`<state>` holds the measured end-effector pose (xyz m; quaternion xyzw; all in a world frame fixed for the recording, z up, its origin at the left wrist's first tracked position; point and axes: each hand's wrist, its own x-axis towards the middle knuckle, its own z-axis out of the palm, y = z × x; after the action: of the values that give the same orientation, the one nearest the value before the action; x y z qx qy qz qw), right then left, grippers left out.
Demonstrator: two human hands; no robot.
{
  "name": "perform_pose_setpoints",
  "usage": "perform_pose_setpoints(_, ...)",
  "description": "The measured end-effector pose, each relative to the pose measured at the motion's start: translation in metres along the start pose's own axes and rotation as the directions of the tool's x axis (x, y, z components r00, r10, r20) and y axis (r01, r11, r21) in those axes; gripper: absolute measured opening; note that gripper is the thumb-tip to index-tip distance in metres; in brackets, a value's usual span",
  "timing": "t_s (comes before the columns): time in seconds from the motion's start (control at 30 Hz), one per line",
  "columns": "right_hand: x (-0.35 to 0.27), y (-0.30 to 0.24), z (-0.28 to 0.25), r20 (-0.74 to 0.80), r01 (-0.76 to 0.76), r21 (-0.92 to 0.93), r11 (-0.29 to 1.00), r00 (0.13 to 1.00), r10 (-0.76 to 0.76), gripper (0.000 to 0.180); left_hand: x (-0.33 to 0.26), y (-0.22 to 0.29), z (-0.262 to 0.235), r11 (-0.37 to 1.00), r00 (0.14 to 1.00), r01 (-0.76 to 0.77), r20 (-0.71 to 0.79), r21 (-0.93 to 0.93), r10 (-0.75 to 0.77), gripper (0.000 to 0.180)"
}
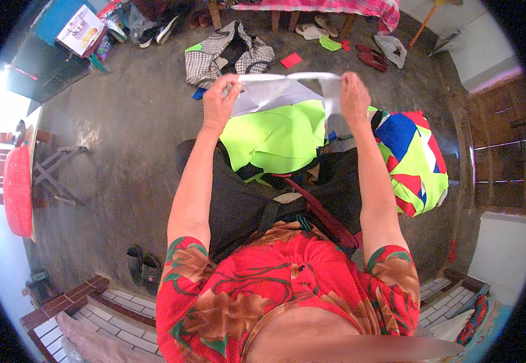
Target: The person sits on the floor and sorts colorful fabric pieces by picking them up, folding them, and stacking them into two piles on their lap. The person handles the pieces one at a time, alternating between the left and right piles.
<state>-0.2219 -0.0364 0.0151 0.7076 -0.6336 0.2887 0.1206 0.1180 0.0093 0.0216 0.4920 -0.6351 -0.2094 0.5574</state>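
Two hands hold a white cloth stretched above the floor.

The grey floor (124, 151) carries many things: a bright green fabric (275, 139) lies below the arms, a multicoloured fabric (417, 160) is at the right of it, and a checked garment (214, 57) is further away. The white cloth (281, 88) hangs in the air between both hands, over the green fabric. The left hand (219, 100) is closed on its left upper edge and the right hand (353, 97) is closed on its right upper edge. The cloth looks thin, light and soft, so it probably sags easily; the top corners seem the best place to take hold.
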Motion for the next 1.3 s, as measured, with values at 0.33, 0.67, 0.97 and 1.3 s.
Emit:
perform_pose_setpoints(0.33,-0.025,-0.006,-0.001,0.086,0.481,-0.097,0.871,0.876,-0.474,0.017,-0.053,-0.043,-0.006,0.95,0.993,-0.06,0.115,0.306,0.026,0.015)
perform_pose_setpoints(0.67,-0.09,-0.006,0.032,0.557,0.148,0.108,0.983,0.81,-0.183,0.026,-0.089,-0.055,-0.01,0.822,0.825,0.094,0.418,0.561,-0.379,0.015)
perform_pose_setpoints(0.97,-0.107,-0.03,0.029,0.46,0.309,0.247,0.918,0.797,-0.392,0.04,-0.084,-0.054,-0.011,0.887,0.922,0.092,0.298,0.453,-0.248,0.013)
perform_pose_setpoints(1.3,-0.107,-0.038,0.031,0.403,0.266,0.301,0.916,0.835,-0.375,0.031,-0.081,-0.044,-0.02,0.703,0.922,0.028,0.254,0.711,-0.293,0.016)
